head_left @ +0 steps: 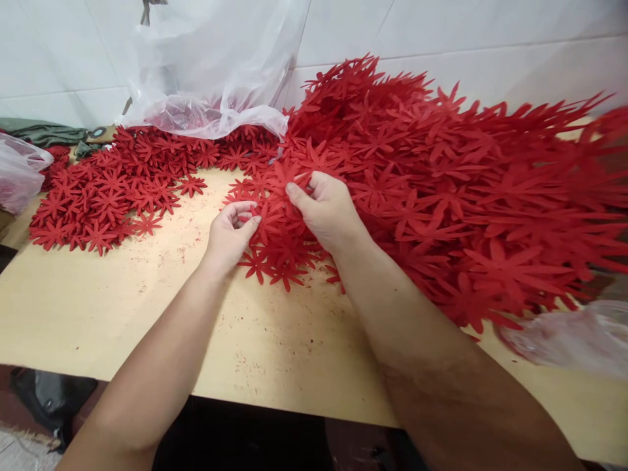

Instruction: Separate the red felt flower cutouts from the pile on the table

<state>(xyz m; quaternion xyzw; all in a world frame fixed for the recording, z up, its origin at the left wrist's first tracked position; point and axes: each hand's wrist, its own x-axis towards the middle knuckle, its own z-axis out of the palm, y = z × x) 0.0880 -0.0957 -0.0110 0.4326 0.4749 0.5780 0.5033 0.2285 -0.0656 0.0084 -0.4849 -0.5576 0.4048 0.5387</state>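
Both hands are over red flower-shaped pieces near the middle of the view. My left hand (pixel 229 233) is closed, thumb and fingers pinching a petal of a red flower piece (pixel 267 226). Just to its right and slightly higher, my right hand (pixel 326 208) pinches another red flower piece (pixel 286 175) between thumb and fingers. Under and around the hands lie several more flower pieces (pixel 287 261). A large, tall heap of red flowers (pixel 422 170) rises directly behind and to the right of my right hand.
A lower pile of red flowers (pixel 105 193) spreads across the table's (pixel 122 314) left back. Behind it a clear plastic bag (pixel 210 65) stands against the white tiled wall (pixel 466 26). Other plastic bags lie at the far left (pixel 19 170) and right (pixel 579 337). Red crumbs dot the tabletop.
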